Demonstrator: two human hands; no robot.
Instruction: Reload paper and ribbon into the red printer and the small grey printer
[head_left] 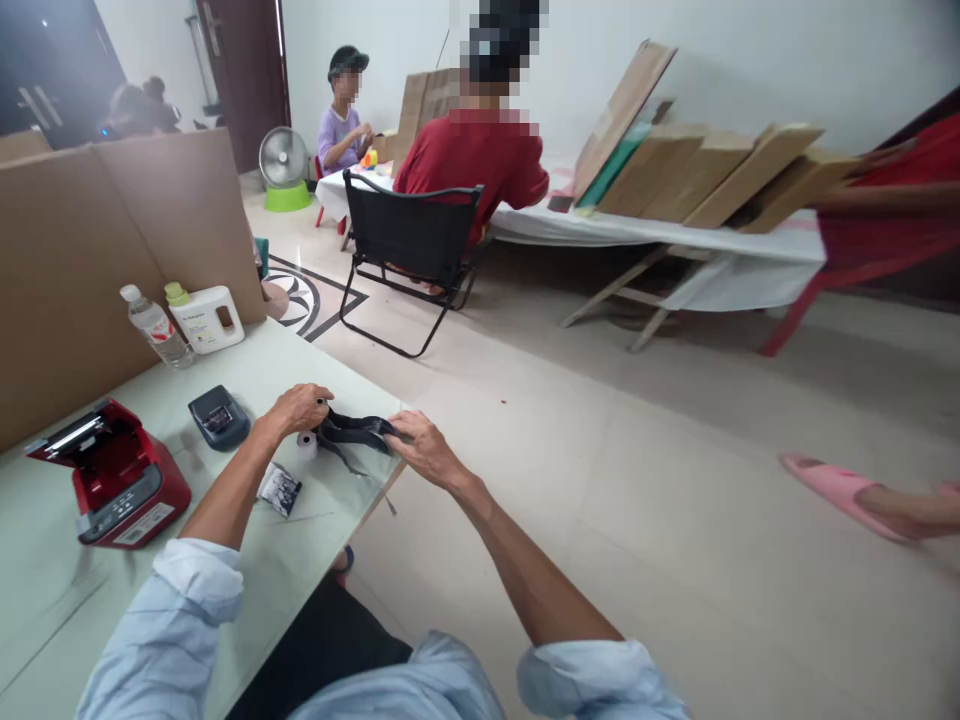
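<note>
Above the right corner of the pale table, both my hands hold a long black strap, bunched in loose folds between them. My left hand is closed on its left end, where a small round end shows by the fingers. The right end is pinched in my right hand, at the table edge. A thin dark strand hangs below the strap. Just under my left hand stands a small white paper roll. A black-and-white packet lies nearer me, beside my left forearm.
On the table's left are a red printer with its lid up and a dark grey device. A bottle and white jug stand by a cardboard panel. Beyond are a folding chair and seated people.
</note>
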